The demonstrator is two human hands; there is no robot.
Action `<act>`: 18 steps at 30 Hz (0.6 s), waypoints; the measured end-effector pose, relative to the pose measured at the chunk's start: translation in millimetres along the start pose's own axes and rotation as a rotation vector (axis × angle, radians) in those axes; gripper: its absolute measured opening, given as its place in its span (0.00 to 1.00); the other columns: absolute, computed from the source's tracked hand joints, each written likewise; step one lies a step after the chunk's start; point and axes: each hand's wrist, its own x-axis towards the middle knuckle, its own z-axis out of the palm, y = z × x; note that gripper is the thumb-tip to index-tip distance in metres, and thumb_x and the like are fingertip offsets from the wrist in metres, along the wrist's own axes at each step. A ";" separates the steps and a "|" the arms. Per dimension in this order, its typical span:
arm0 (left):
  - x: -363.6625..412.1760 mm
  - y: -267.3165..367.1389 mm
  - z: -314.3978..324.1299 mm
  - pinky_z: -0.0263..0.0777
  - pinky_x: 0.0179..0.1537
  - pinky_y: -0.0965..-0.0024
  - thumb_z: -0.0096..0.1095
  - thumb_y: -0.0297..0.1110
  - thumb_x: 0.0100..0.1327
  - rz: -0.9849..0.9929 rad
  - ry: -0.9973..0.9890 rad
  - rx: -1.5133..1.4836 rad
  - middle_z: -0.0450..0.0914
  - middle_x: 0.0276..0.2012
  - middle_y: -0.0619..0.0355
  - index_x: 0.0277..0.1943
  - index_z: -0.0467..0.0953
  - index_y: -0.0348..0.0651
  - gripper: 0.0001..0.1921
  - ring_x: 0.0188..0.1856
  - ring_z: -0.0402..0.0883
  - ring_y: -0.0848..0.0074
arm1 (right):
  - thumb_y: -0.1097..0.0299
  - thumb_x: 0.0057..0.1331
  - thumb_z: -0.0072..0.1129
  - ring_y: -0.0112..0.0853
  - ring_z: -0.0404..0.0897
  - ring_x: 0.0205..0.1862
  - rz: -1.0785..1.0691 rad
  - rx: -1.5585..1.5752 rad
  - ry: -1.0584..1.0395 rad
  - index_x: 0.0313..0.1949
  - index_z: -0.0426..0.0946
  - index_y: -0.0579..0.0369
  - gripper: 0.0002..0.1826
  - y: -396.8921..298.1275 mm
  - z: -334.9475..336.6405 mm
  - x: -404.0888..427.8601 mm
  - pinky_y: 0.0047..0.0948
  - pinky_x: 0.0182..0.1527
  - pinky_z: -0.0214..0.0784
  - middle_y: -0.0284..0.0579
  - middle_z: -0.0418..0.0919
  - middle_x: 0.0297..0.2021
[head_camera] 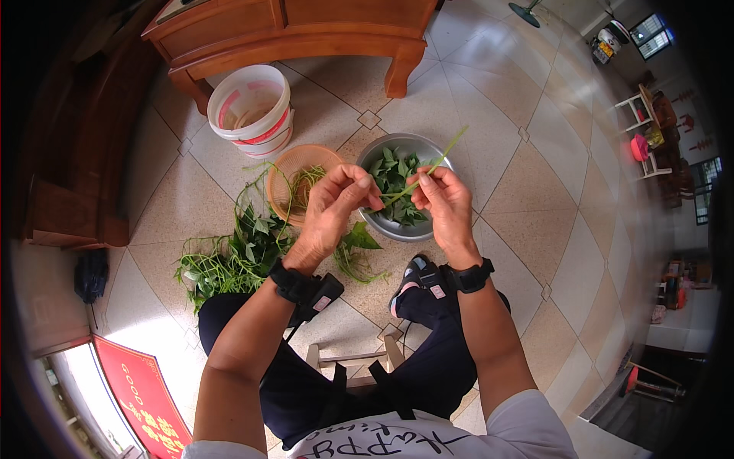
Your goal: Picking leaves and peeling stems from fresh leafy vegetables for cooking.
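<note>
My right hand (pixel 446 195) pinches a slender green stem (pixel 450 150) between thumb and fingers, and the stem's upper end slants up to the right. At the stem's lower end, the fingers of my left hand (pixel 341 198) are closed on it; the exact contact is partly hidden. Both hands are above a grey metal basin (pixel 408 234) holding picked green leaves (pixel 395 169). Partly behind my left hand, an orange plastic basket (pixel 278 186) contains thin green stems (pixel 304 181). A heap of leafy vines (pixel 235 258) lies on the floor, left of my left wrist.
A white bucket (pixel 252 97) stands behind the basket, before a wooden cabinet (pixel 321 40). My shoe (pixel 421 275) is close to the basin. A low stool frame (pixel 350 361) shows between my legs. A red mat (pixel 140 396) and a folded umbrella (pixel 92 275) are at left.
</note>
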 end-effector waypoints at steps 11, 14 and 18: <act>-0.6 6.4 -4.0 0.70 0.39 0.75 0.51 0.34 0.64 0.021 0.029 0.027 0.75 0.31 0.57 0.38 0.67 0.38 0.08 0.33 0.76 0.78 | 0.70 0.64 0.50 0.19 0.70 0.25 -0.023 -0.012 0.039 0.39 0.71 0.59 0.07 -1.5 -2.2 1.0 0.15 0.27 0.62 0.42 0.77 0.32; -0.2 8.4 -1.8 0.69 0.39 0.76 0.51 0.34 0.64 0.018 0.030 0.035 0.75 0.31 0.58 0.37 0.67 0.38 0.08 0.33 0.76 0.78 | 0.71 0.64 0.50 0.19 0.70 0.24 -0.034 -0.009 0.045 0.39 0.71 0.59 0.07 -1.1 -4.0 1.5 0.15 0.26 0.62 0.42 0.77 0.32; 0.0 9.5 -2.5 0.68 0.40 0.77 0.51 0.34 0.64 0.035 0.047 0.072 0.75 0.31 0.58 0.37 0.67 0.39 0.08 0.34 0.75 0.79 | 0.71 0.63 0.51 0.19 0.72 0.24 -0.040 -0.007 0.057 0.37 0.71 0.60 0.06 -0.9 -4.6 2.0 0.15 0.25 0.64 0.42 0.78 0.32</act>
